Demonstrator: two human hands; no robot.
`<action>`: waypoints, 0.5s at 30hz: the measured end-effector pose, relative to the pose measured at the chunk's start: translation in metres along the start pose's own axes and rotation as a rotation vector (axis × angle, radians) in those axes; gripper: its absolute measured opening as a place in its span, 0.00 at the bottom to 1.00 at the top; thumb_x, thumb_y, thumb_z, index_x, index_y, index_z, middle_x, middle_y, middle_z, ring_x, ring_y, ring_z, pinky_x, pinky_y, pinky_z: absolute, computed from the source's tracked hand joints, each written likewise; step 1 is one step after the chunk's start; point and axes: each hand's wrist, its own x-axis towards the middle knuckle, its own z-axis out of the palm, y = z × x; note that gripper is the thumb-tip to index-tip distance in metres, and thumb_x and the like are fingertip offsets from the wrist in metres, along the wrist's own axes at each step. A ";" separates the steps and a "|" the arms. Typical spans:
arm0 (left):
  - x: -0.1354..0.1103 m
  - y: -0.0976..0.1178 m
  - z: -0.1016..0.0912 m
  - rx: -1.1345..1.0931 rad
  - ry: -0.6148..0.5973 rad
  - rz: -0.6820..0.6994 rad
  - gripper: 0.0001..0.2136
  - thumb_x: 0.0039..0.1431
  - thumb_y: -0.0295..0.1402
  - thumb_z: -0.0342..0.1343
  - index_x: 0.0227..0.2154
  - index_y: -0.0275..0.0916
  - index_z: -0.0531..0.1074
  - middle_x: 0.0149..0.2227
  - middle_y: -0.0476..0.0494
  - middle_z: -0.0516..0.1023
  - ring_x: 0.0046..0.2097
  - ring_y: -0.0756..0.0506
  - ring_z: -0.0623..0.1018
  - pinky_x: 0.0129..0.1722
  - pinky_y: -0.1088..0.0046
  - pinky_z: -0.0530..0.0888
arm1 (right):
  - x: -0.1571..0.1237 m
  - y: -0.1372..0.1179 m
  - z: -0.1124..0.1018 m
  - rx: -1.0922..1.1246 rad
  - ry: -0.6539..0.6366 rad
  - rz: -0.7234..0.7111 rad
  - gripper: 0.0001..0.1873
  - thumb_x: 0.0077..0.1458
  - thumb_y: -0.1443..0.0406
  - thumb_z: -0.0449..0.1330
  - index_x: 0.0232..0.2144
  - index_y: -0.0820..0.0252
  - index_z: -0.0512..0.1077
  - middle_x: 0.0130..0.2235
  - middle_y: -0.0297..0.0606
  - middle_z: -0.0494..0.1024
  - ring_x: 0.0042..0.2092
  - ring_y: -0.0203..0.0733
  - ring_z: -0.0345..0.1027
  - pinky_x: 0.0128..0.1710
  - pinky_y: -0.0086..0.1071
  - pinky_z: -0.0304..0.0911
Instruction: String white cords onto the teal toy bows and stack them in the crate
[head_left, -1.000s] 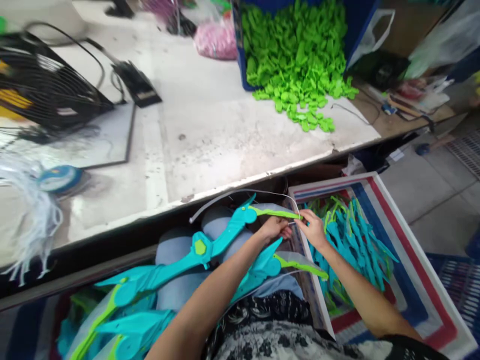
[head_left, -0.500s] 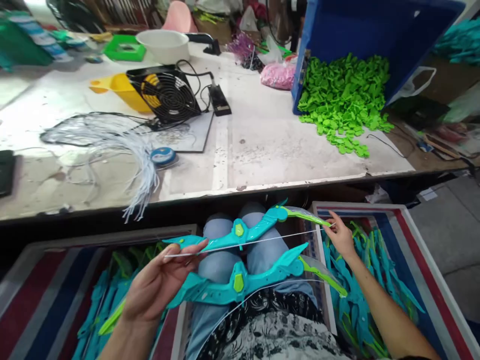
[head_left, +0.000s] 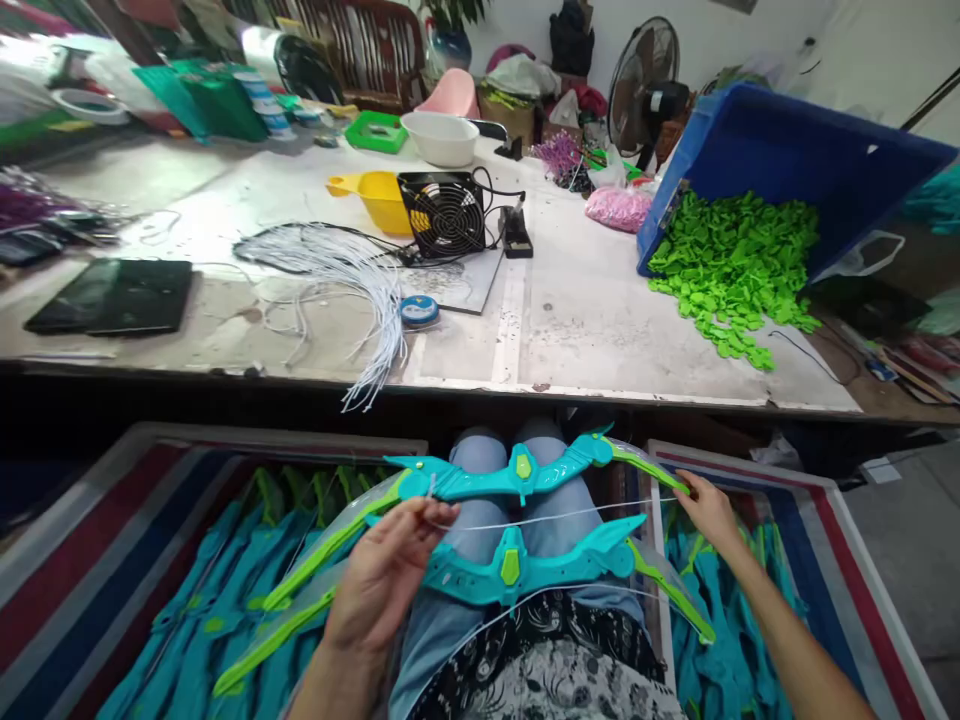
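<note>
Two turquoise toy bows with lime-green limbs lie across my lap, the upper bow (head_left: 559, 472) farther from me and the lower bow (head_left: 562, 565) nearer. My right hand (head_left: 709, 512) grips the right tip of the upper bow, where a white string (head_left: 559, 516) is attached. From there the string runs left, sagging slightly, into the pinched fingertips of my left hand (head_left: 386, 570). A short end pokes up above those fingers, close to the upper bow's left joint. The lower bow has its own slack string (head_left: 592, 590) drooping toward my clothes.
Crates lined with striped cloth, the left crate (head_left: 75, 580) and right crate (head_left: 847, 540), hold several more bows. On the worktable (head_left: 585, 330) lie a bundle of white strings (head_left: 367, 300), a small black fan (head_left: 448, 215), and green pieces (head_left: 739, 260) spilling from a blue bin (head_left: 817, 140).
The view has swung left and up. My left fingers have closed into a pinch on the string, which was stretched straighter before. My right hand stays at the upper bow's tip.
</note>
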 end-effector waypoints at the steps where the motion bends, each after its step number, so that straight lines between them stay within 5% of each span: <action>1: -0.001 -0.008 0.003 0.012 -0.007 -0.030 0.23 0.23 0.39 0.78 0.23 0.34 0.76 0.25 0.47 0.78 0.34 0.45 0.80 0.40 0.72 0.80 | 0.004 -0.009 -0.002 -0.043 0.029 -0.050 0.22 0.53 0.52 0.53 0.38 0.61 0.78 0.36 0.47 0.80 0.36 0.49 0.73 0.40 0.43 0.69; 5: -0.008 -0.035 0.014 0.033 -0.076 -0.132 0.25 0.24 0.38 0.78 0.30 0.36 0.78 0.24 0.48 0.79 0.31 0.47 0.81 0.37 0.74 0.78 | 0.020 -0.087 0.002 0.000 0.107 -0.379 0.18 0.62 0.56 0.52 0.42 0.61 0.76 0.41 0.47 0.79 0.44 0.50 0.71 0.47 0.44 0.67; 11: -0.019 -0.051 0.013 0.090 -0.336 -0.215 0.21 0.37 0.42 0.74 0.25 0.35 0.69 0.22 0.47 0.78 0.28 0.48 0.80 0.35 0.72 0.76 | 0.012 -0.251 0.070 0.124 -0.276 -0.982 0.14 0.62 0.64 0.55 0.48 0.62 0.73 0.47 0.48 0.76 0.50 0.48 0.67 0.52 0.43 0.65; 15: -0.023 -0.058 0.013 0.060 -0.395 -0.210 0.21 0.43 0.44 0.71 0.27 0.38 0.65 0.20 0.51 0.75 0.26 0.48 0.77 0.34 0.70 0.75 | 0.002 -0.310 0.109 -0.184 -0.556 -0.992 0.28 0.59 0.65 0.60 0.60 0.67 0.64 0.50 0.55 0.72 0.51 0.55 0.65 0.51 0.47 0.64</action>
